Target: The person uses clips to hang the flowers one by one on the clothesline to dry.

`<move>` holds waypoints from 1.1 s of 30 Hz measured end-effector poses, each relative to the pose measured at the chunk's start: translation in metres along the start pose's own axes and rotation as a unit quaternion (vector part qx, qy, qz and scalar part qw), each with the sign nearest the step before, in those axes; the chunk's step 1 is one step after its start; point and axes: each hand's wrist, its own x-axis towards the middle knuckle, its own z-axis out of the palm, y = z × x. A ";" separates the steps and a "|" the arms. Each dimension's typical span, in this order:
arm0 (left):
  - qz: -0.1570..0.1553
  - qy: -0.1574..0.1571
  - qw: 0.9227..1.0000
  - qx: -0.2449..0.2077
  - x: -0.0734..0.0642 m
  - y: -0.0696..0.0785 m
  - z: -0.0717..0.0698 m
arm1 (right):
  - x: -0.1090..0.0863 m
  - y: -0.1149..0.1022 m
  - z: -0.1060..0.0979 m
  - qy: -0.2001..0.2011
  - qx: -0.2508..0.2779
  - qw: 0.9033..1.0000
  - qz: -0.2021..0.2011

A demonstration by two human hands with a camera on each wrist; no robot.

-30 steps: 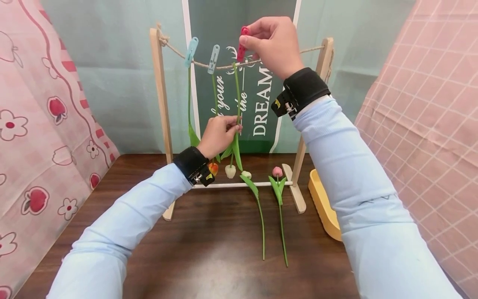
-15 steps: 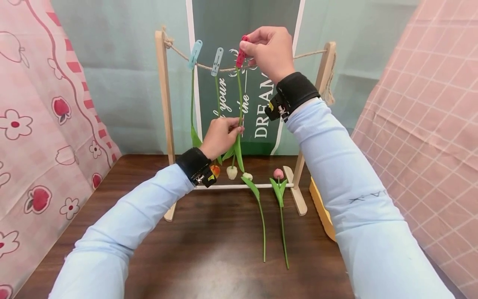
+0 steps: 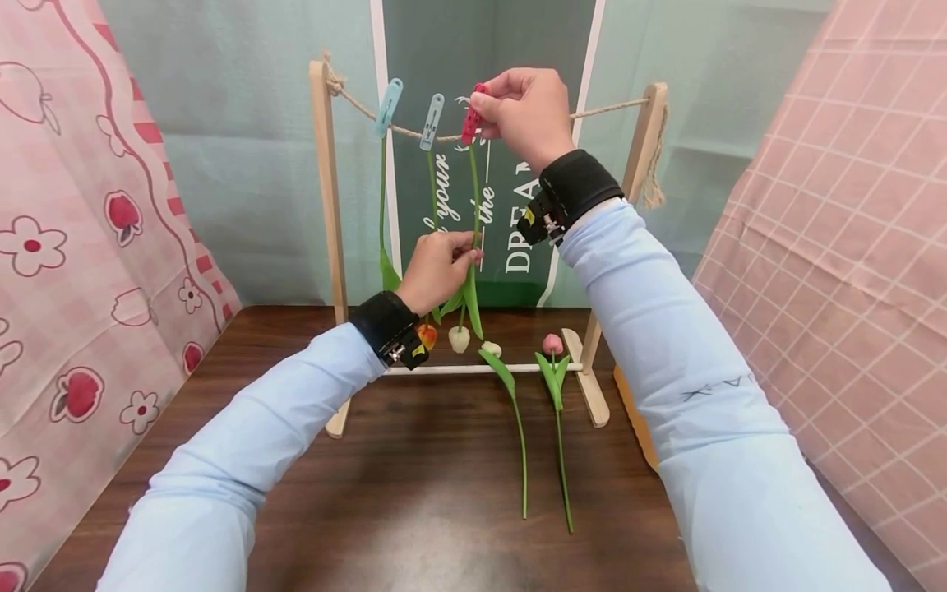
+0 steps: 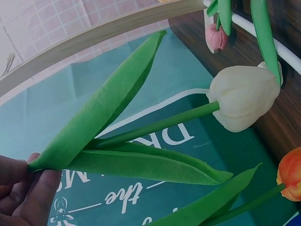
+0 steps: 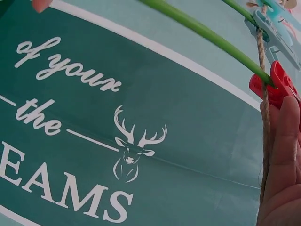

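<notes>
A white tulip [image 4: 244, 96] hangs head down, its long green stem running up to the rope [image 3: 607, 108]. My left hand [image 3: 438, 267] pinches that stem near the base of its leaves. Up at the rope, my right hand [image 3: 531, 117] pinches a red clothespin [image 3: 472, 115] between thumb and fingers. In the right wrist view the red clothespin's jaws sit over the rope and the stem's end. To the left, two light blue clothespins [image 3: 431, 123] sit on the rope with stems below them. An orange tulip [image 4: 291, 174] hangs head down, partly behind my left hand.
On the brown table [image 3: 414, 485] lie a second white tulip [image 3: 505, 374] and a pink tulip [image 3: 552, 345]. The wooden frame [image 3: 325, 181] carries the rope, with a white bar [image 3: 451, 369] low across it. My right sleeve partly covers a yellow container [image 3: 636, 415].
My right hand has come down and slightly left with the red clothespin, from above the rope to over the rope and stem end. My left hand keeps its grip on the stem.
</notes>
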 end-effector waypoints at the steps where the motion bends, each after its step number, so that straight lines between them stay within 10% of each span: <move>1: 0.000 0.000 1.000 -0.001 0.000 0.000 0.000 | 0.000 0.000 0.000 0.000 -0.001 1.000 -0.001; 33: 0.002 0.009 1.000 0.001 -0.003 -0.007 -0.004 | -0.007 -0.003 0.005 -0.025 -0.022 0.999 0.006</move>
